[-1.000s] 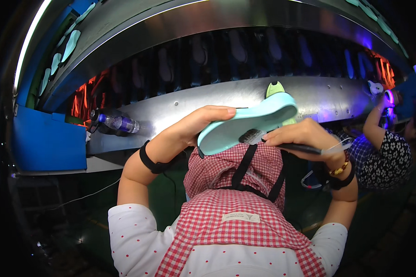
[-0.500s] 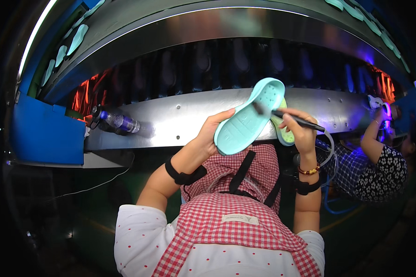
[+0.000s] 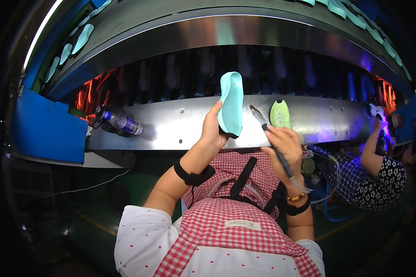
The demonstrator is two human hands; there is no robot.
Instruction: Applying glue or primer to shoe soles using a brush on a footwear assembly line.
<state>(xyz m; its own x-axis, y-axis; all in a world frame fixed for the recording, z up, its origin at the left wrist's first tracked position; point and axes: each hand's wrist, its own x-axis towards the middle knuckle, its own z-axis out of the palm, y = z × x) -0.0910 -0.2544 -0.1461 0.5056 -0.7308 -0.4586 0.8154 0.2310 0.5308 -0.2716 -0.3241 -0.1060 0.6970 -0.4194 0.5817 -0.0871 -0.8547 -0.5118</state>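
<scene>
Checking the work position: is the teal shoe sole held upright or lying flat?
Upright. The left hand grips the teal shoe sole at its lower end, its long axis standing vertically above the metal ledge.

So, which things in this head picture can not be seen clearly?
- Turquoise foam shoe sole in the left hand: its lower end is hidden by the fingers.
- Thin dark brush in the right hand: its bristle tip is blurred.
- Dark soles inside the metal machine: too dim to count.

Dim room; orange and violet glow at sides, glare on the steel panel (image 3: 189,124); fisheye bends edges, corners black.
</scene>
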